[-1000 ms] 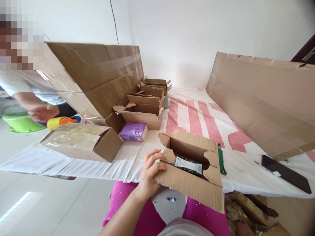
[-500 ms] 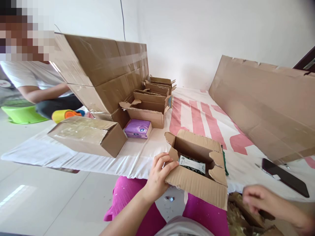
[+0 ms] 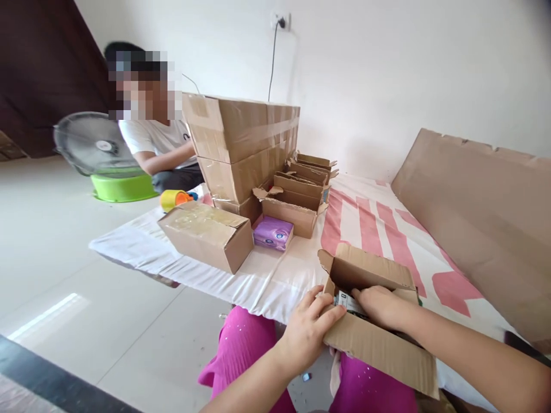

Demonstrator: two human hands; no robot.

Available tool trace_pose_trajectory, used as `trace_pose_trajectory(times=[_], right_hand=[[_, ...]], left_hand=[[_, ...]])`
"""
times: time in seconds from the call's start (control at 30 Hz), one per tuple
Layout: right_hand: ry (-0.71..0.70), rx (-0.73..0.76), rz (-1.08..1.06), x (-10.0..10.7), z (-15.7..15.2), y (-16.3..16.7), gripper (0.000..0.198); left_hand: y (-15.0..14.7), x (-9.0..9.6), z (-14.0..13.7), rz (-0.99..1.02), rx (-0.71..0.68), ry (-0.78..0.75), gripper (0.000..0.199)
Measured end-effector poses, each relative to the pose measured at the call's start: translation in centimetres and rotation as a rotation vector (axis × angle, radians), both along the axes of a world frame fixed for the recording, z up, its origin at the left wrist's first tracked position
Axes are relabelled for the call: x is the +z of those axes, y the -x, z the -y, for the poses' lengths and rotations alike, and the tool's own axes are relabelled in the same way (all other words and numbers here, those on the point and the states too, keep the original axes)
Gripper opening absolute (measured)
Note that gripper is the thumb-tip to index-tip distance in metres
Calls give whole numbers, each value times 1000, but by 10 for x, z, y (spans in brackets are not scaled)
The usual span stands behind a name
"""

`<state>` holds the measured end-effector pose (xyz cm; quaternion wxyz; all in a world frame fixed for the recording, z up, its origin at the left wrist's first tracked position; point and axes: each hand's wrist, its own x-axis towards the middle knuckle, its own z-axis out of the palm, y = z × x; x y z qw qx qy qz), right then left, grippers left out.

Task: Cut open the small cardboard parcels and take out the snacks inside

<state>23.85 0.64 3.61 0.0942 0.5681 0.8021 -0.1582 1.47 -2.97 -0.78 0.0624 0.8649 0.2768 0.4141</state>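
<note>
An open cardboard box (image 3: 383, 347) sits at the near edge of the table, its flaps folded outward. My left hand (image 3: 307, 327) grips the box's left end, fingers on the outside and thumb over the near flap. Inside lies a packet with a white label and dark patterned edge (image 3: 348, 303), partly covered. My right hand (image 3: 379, 307) reaches down into the box beside this packet; its fingertips are hidden, so I cannot see whether they hold anything.
A closed cardboard box (image 3: 202, 232) and a purple tissue pack (image 3: 274, 233) stand to the left. Behind them are several open boxes (image 3: 297, 215) and stacked taped cartons (image 3: 253, 132). A large cardboard sheet (image 3: 477, 218) leans at right. Another person (image 3: 161, 143) sits beyond the stack, near a fan (image 3: 101, 143).
My right hand has moved from beside the table into the open box. My left hand keeps its hold on the box end. The view has swung left, bringing the fan into sight.
</note>
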Motion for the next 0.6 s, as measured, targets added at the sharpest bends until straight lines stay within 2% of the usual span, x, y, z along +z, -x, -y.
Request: trace_pose_trajectory(times=[0.07,0.2,0.27,0.37,0.47,0.53,0.6], right_hand=[[-25,57,3,13,2,-2,26],[-195,81,-158,53,14,1,47],[-339,12,-379,72,20,1,54],[-487,-97,-852,86,25,-7,48],[-475,-205,-1224,80,23,-16,39],[-428,-266,-1283,64,20,-17,40],[-359,-286,-1243,41,18,-13,45]], left_hand=[[1,2,-2,10,9,-20,33],[23,14,-11,44,75,12,28],[49,23,-16,46,124,35,27],[100,32,-21,21,235,28,31],[145,31,-22,20,387,-44,29],[161,24,-24,52,518,-103,33],[160,12,-26,152,698,-146,41]])
